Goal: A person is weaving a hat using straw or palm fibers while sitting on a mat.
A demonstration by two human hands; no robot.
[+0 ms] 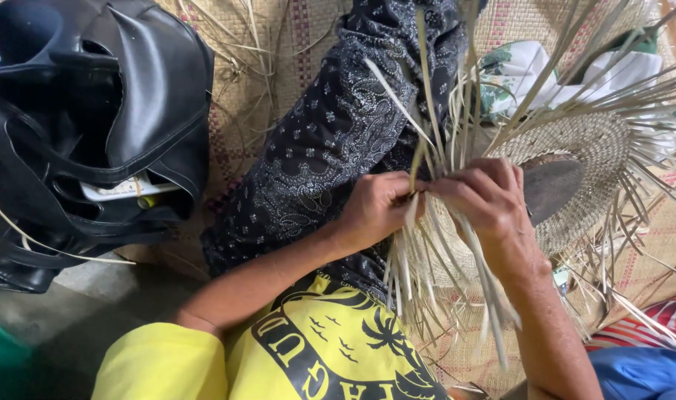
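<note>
On the mat: a person in a yellow shirt (205,363) sat over a half-woven straw hat (582,152).
Left hand (375,207): fingers pinched shut on pale straw strips (427,170) at the hat's edge.
Right hand (486,196): fingers curled tight around the same strips, touching the left hand.
Hat: rested against a dark patterned trouser leg (330,141).
Nearby: black leather bag (94,126), on the person's left.

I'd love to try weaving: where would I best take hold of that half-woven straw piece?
Probably at the unfinished edge of the woven straw piece, where the loose strips fan out. Both hands, left hand and right hand, pinch strips there from the near side. The woven part looks tight and flat, offering little to pinch.
</note>
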